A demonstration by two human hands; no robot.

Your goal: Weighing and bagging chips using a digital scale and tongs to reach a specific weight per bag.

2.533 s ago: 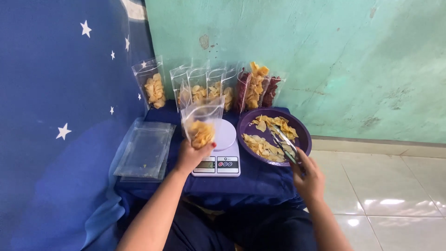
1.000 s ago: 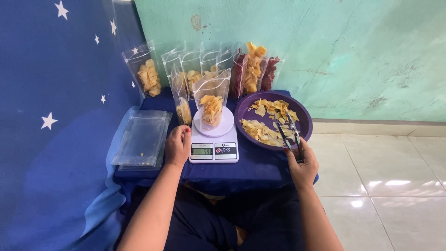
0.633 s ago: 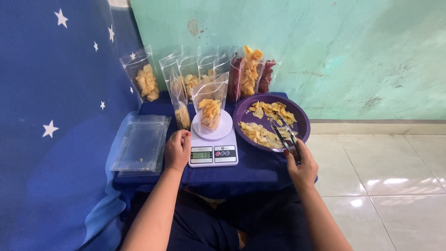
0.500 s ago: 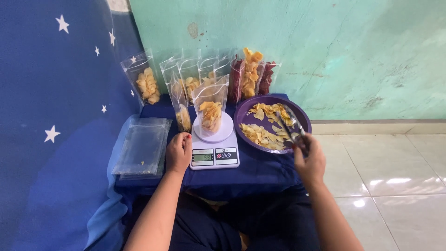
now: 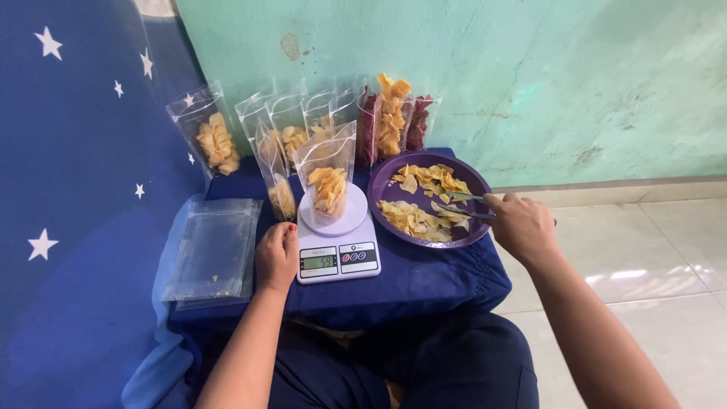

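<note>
The right hand (image 5: pixel 522 226) grips a pair of metal tongs (image 5: pixel 463 206), whose tips lie among the yellow chips (image 5: pixel 415 218) on the purple plate (image 5: pixel 394 170). The left hand (image 5: pixel 277 254) rests loosely curled on the blue-covered surface (image 5: pixel 424 276), holding nothing, just beside the left edge of the white kitchen scale (image 5: pixel 338 256).

On the round pan of the scale stands a clear plastic pouch (image 5: pixel 327 170), upright and open at the top, about a third full of chips. A second partly filled pouch (image 5: pixel 276 178) stands just to its left, and a row of filled pouches (image 5: pixel 318 121) lines the back against the green wall. A flat stack of empty pouches (image 5: pixel 213 250) lies at the far left of the surface.

The chips look thin, dry and brittle, so they probably weigh almost nothing and crack under a hard squeeze; the tongs should close gently over a few at once, taking them flat across their faces. The pouch on the scale seems light and slick, with soft film walls that buckle easily. It is best held by pinching its upper rim or cradling its filled lower part, since it likely tips at a nudge.
</note>
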